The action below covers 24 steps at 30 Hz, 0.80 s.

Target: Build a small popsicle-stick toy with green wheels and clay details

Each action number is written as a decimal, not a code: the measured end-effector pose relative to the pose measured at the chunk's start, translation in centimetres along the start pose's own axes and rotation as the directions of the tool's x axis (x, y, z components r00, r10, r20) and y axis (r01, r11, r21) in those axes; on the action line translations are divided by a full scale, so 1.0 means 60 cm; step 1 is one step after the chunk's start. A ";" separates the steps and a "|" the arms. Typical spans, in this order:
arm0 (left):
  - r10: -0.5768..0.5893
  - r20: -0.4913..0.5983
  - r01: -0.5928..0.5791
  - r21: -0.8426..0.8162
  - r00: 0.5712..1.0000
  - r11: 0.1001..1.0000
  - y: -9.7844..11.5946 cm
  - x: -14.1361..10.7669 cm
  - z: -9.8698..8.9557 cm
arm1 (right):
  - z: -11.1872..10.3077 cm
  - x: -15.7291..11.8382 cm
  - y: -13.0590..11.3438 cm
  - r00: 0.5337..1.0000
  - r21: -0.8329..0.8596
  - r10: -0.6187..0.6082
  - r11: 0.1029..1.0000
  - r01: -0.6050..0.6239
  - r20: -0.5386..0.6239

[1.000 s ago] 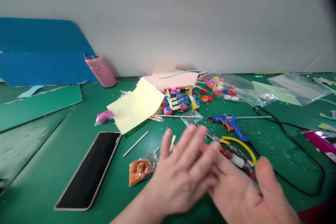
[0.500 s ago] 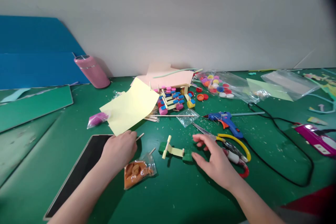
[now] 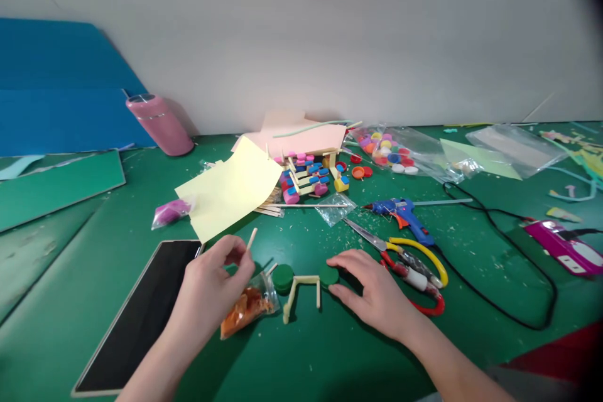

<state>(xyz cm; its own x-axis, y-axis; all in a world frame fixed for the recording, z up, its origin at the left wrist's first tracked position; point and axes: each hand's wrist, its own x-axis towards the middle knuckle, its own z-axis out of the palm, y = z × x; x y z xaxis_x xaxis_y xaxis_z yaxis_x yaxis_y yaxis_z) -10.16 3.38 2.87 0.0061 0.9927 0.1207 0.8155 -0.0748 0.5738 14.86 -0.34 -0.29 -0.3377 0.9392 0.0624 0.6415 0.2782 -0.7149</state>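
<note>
Between thumb and fingers, my left hand (image 3: pixel 219 273) pinches a short pale stick (image 3: pixel 252 239) that points up. My right hand (image 3: pixel 367 286) grips the right green cap (image 3: pixel 328 276) of a small stick frame (image 3: pixel 306 279). Another green cap (image 3: pixel 283 278) is at the frame's left end, and two pale legs of the frame point toward me. Just beside my left hand, partly behind it, lies a clear bag of orange clay (image 3: pixel 247 311) with a stick end poking out near it.
Scissors (image 3: pixel 377 240), red-handled pliers (image 3: pixel 414 279) and a blue glue gun (image 3: pixel 404 218) lie right of centre. A black board (image 3: pixel 141 320) is at the left. Behind are yellow paper (image 3: pixel 230 188), cap-and-stick pieces (image 3: pixel 306 179), a bag of caps (image 3: pixel 389 149) and a pink bottle (image 3: pixel 162 125).
My left hand has moved right and raised the stick more upright. My right hand has closed on a green cap, and the stick frame has turned so its legs point toward me.
</note>
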 end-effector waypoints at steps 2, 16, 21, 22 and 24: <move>-0.028 -0.020 0.026 -0.077 0.999 0.997 0.002 -0.008 0.006 | -0.002 0.005 0.000 1.000 0.014 0.005 1.000 -0.005 -0.006; -0.131 0.006 0.117 -0.497 0.991 0.860 0.017 -0.025 -0.015 | -0.010 0.043 0.008 1.000 -0.076 0.025 0.997 -0.025 -0.004; -0.114 -0.039 0.079 -0.511 0.993 0.856 0.015 -0.034 -0.013 | -0.002 0.038 0.008 1.000 -0.119 0.014 0.993 -0.015 -0.013; -0.114 -0.046 0.074 -0.512 0.992 0.856 0.013 -0.035 -0.011 | -0.003 0.038 0.011 1.000 -0.119 0.013 0.993 -0.015 -0.014; -0.115 -0.059 0.069 -0.515 0.992 0.854 0.009 -0.038 -0.007 | -0.008 0.036 0.017 1.000 -0.105 0.013 0.994 -0.014 -0.010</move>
<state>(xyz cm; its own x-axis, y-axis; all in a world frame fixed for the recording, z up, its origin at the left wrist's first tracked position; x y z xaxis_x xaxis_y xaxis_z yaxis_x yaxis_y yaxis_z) -9.98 1.01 3.26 -0.1219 0.9874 0.1011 0.3993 -0.0444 0.9157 15.10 2.07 -0.54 -0.3221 0.9448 0.0603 0.7153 0.2846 -0.6382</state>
